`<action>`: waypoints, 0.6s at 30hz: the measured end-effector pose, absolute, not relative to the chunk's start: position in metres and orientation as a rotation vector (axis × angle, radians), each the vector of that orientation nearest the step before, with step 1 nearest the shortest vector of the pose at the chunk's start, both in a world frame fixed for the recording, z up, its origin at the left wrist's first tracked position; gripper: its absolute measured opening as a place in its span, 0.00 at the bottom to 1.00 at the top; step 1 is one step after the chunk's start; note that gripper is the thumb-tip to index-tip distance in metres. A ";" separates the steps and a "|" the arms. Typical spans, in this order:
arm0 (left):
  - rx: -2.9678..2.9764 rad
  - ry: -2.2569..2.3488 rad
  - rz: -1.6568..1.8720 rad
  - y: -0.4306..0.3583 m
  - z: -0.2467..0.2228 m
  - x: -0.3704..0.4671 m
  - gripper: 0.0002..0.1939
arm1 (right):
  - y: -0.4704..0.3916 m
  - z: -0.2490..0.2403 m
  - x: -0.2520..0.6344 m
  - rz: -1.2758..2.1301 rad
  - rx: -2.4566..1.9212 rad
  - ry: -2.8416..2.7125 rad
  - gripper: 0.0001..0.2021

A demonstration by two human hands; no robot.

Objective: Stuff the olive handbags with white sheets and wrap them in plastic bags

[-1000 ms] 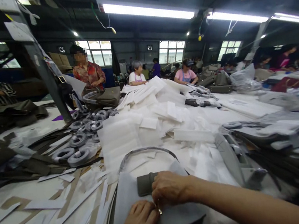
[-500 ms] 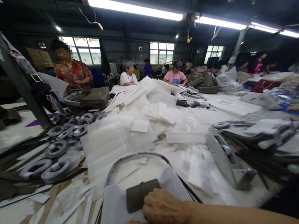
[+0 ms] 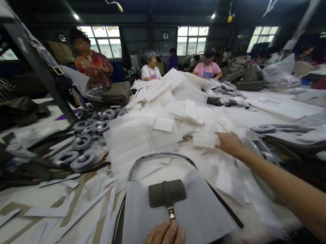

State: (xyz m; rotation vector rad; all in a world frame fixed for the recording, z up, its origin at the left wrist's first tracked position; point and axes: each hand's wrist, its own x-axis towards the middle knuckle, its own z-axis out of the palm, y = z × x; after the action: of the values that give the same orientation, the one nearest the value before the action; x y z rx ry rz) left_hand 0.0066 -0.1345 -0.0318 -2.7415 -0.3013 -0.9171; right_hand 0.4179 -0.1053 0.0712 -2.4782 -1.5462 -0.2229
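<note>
A bag (image 3: 205,211) with pale grey wrapping over its front lies before me. Its dark olive flap tab (image 3: 167,192) ends in a small gold clasp (image 3: 171,214). The bag's wrapped handle (image 3: 161,154) arches at its far side. My left hand (image 3: 163,242) rests on the bag front with its fingers stretched out, the fingertips at the lower end of the clasp. My right hand (image 3: 231,144) reaches out to the white foam pile, finger and thumb apart at the edge of a small white foam sheet (image 3: 204,140). Whether it grips the sheet is hard to see.
A heap of white foam sheets (image 3: 162,94) rises beyond the bag. To the left lie wrapped coiled straps (image 3: 84,159) and paper strips (image 3: 82,217). A grey tape dispenser (image 3: 261,149) and stacked dark bag parts (image 3: 311,147) are at the right. Several people work further back.
My right hand has left the clasp area and moved away to the foam sheets. The clasp is now visible, joined to the tab. My view has turned left and down.
</note>
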 end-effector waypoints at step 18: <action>-2.827 -0.578 -0.712 -0.172 -0.020 0.004 0.24 | -0.136 0.038 0.415 0.044 -2.463 -1.701 0.22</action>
State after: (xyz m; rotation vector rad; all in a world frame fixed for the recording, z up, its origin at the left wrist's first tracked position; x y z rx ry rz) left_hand 0.0036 -0.1716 -0.0204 -2.8272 -0.5785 -0.7115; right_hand 0.4152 -0.1364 0.0383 -2.4631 -1.7013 0.0442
